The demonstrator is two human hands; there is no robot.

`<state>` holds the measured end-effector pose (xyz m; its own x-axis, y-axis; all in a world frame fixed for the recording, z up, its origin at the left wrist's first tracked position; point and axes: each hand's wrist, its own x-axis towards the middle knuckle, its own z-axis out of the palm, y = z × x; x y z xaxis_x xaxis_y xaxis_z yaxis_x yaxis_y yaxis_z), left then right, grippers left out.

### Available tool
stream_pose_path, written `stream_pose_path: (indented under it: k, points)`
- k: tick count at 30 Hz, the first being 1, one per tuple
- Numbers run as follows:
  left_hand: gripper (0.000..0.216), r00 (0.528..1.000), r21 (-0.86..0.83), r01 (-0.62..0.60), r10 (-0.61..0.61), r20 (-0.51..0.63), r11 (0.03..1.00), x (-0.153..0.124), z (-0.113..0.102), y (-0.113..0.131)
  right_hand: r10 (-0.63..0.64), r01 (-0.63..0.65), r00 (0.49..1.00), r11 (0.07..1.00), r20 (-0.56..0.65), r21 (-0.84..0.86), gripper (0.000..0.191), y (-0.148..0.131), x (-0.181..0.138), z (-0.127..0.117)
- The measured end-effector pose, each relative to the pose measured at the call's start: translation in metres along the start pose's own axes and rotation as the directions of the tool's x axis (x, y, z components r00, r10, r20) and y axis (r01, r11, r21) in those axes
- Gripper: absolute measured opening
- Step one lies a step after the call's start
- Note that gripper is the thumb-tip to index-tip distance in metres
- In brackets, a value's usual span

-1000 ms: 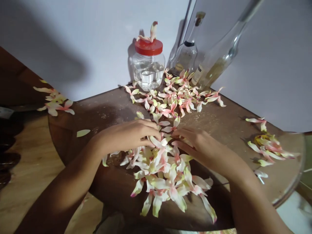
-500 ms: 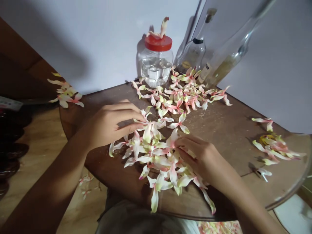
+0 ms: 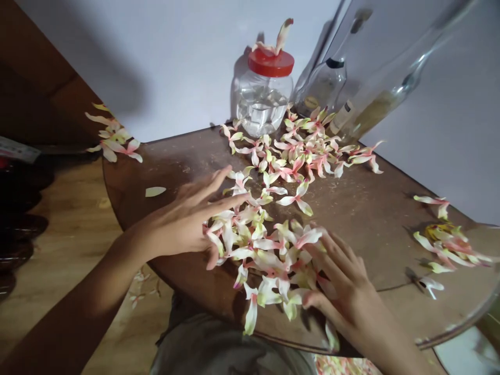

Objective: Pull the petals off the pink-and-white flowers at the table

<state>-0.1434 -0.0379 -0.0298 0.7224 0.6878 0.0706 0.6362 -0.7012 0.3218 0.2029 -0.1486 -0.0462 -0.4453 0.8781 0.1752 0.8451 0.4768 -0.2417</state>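
Note:
A heap of pink, white and green fabric flower petals [image 3: 269, 252] lies on the near part of a round brown table [image 3: 363, 208]. My left hand [image 3: 187, 219] rests at the heap's left edge, fingers stretched out and spread over the petals. On the heap's right side, near the table's front edge, my right hand [image 3: 344, 286] lies flat with its fingers apart on the petals. Neither hand grips anything.
A second spread of petals [image 3: 300, 151] lies further back, in front of a clear jar with a red lid [image 3: 267, 91] and two glass bottles [image 3: 351, 99] by the wall. A smaller petal cluster [image 3: 445, 242] sits at the table's right. More petals [image 3: 113, 138] lie at the left.
Both hands have opened out flat and slid toward me, drawing the petal heap closer to the table's front edge. The camera view has shifted left.

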Motion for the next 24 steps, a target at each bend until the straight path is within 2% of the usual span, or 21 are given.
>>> stream_pose_path:
  k: [2, 4, 8, 9, 11, 13, 15, 17, 20, 24]
  points:
    - [0.126, 0.999, -0.001, -0.023, 0.023, 0.027, 1.0, 0.01, 0.007, 0.004, 0.005, -0.003, 0.999, 0.999, -0.042, 0.039, 0.041, -0.009, 0.008, 0.005]
    - [0.123, 0.999, 0.002, -0.038, 0.038, 0.03, 0.999, 0.016, 0.009, 0.007, 0.024, -0.014, 0.989, 0.997, -0.147, 0.072, 0.022, -0.015, 0.018, 0.006]
    - [0.119, 1.0, 0.074, -0.006, 0.007, -0.006, 0.997, 0.004, -0.001, 0.005, 0.121, -0.094, 0.955, 0.989, -0.27, 0.112, 0.009, -0.013, 0.026, -0.001]
    - [0.118, 1.0, 0.096, 0.021, -0.02, -0.01, 0.995, -0.003, -0.004, 0.002, 0.166, -0.136, 0.943, 0.983, -0.289, 0.12, 0.011, -0.009, 0.025, -0.002]
    - [0.117, 0.997, 0.121, 0.08, -0.077, -0.03, 0.989, -0.02, -0.006, -0.006, 0.21, -0.177, 0.926, 0.975, -0.313, 0.13, 0.028, -0.002, 0.021, -0.004]
    - [0.122, 0.992, 0.102, 0.116, -0.111, -0.053, 0.988, -0.034, -0.003, -0.013, 0.171, -0.142, 0.947, 0.982, -0.272, 0.122, 0.057, 0.005, 0.017, -0.005]
    - [0.131, 0.995, 0.081, 0.086, -0.082, -0.056, 0.993, -0.037, 0.003, -0.017, 0.096, -0.081, 0.982, 0.992, -0.16, 0.1, 0.081, 0.011, 0.018, -0.005]
    - [0.142, 0.999, 0.084, 0.0, 0.003, -0.039, 0.996, -0.029, 0.009, -0.015, 0.046, -0.045, 0.999, 0.996, -0.012, 0.08, 0.092, 0.013, 0.023, -0.003]
    - [0.146, 0.996, 0.097, -0.082, 0.08, 0.025, 0.992, -0.005, 0.018, -0.003, -0.034, 0.027, 0.989, 0.998, 0.142, 0.051, 0.1, 0.015, 0.041, 0.005]
    - [0.128, 0.985, 0.07, -0.146, 0.138, 0.103, 0.987, 0.015, 0.03, 0.019, -0.156, 0.147, 0.97, 0.987, 0.186, 0.056, 0.107, 0.019, 0.063, 0.017]
